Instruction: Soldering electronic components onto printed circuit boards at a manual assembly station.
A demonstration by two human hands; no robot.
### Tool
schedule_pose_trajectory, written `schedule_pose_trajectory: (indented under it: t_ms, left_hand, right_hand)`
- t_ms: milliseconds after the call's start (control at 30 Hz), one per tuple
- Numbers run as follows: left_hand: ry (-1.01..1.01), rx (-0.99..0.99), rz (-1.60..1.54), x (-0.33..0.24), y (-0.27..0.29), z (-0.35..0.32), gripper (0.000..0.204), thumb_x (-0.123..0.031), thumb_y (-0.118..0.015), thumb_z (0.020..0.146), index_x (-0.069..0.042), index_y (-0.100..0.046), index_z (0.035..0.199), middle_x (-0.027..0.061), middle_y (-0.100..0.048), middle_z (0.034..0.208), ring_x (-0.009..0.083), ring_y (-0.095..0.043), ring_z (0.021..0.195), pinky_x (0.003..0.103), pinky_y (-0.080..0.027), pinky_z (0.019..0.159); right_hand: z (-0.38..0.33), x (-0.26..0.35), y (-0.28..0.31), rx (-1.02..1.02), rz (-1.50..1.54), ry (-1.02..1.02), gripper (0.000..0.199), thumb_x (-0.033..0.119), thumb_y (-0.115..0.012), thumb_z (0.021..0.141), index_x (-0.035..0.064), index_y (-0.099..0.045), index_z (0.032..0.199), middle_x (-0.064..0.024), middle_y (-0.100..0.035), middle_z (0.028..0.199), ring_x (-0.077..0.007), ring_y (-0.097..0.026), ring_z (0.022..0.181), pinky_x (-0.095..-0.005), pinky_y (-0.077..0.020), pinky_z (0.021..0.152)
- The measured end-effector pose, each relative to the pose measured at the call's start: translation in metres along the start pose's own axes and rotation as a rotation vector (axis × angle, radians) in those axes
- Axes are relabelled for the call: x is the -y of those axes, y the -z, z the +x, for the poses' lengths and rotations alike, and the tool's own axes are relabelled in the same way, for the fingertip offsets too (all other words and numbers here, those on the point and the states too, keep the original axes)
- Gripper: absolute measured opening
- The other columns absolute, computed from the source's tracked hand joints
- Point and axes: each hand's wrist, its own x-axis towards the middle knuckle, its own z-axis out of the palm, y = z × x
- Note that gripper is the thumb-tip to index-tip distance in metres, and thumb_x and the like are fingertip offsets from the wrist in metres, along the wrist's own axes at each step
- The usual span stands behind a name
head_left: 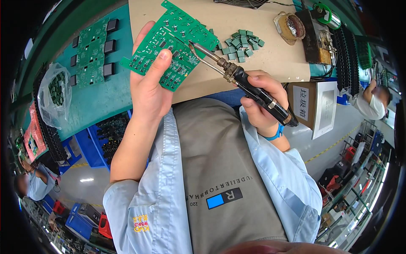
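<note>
My left hand (pixel 152 82) grips a green circuit board (pixel 179 34) by its lower left part, thumb across the face with its small black components. The board is held tilted above the tan work surface. In my right hand (pixel 266 99) is a soldering iron (pixel 249 84) with a black handle and a thin metal tube along its shaft. Its tip points left and meets or hovers just over the board's right part; whether it touches I cannot tell. Behind the board lies a loose pile of small dark green square pieces (pixel 241 43).
On the green mat at left lie joined circuit boards (pixel 91 51) with black blocks, beside a clear bag (pixel 55 91) of green pieces. At right stand a solder spool (pixel 330 16), a round tip-cleaning dish (pixel 291 27) and a cardboard box (pixel 302 103). Other people work at both sides.
</note>
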Motion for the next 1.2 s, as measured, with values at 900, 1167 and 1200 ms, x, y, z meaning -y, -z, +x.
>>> schedule_pose_trajectory:
  t_ms: [900, 1167, 1200]
  left_hand:
    - [0.026, 0.017, -0.020, 0.0011, 0.0017, 0.0014, 0.069, -0.004, -0.063, 0.097, -0.008, -0.032, 0.158, 0.0189, -0.059, 0.139, 0.0285, -0.066, 0.119, 0.040, -0.055, 0.100]
    - [-0.008, -0.046, 0.109, 0.0001, -0.0045, -0.0021, 0.071, -0.015, -0.068, 0.096, -0.005, -0.035, 0.157, 0.0169, -0.059, 0.141, 0.0277, -0.063, 0.121, 0.039, -0.051, 0.104]
    - [-0.022, -0.056, 0.117, 0.0005, -0.0044, -0.0024, 0.071, -0.015, -0.068, 0.096, -0.006, -0.034, 0.157, 0.0169, -0.059, 0.141, 0.0277, -0.063, 0.121, 0.039, -0.051, 0.104]
  right_hand:
    - [0.0002, -0.0019, 0.0021, 0.012, -0.017, -0.033, 0.040, 0.004, -0.082, 0.076, -0.0034, -0.069, 0.113, -0.0186, -0.074, 0.104, -0.0258, -0.071, 0.083, -0.0321, -0.0579, 0.075]
    - [-0.0028, -0.0037, 0.0020, -0.021, 0.010, -0.023, 0.040, 0.006, -0.082, 0.077, -0.0042, -0.068, 0.114, -0.0203, -0.074, 0.104, -0.0267, -0.070, 0.083, -0.0324, -0.0572, 0.075]
    - [-0.0031, -0.0037, 0.0018, -0.032, 0.016, -0.021, 0.040, 0.006, -0.082, 0.078, -0.0043, -0.068, 0.114, -0.0207, -0.073, 0.104, -0.0269, -0.070, 0.083, -0.0325, -0.0570, 0.075]
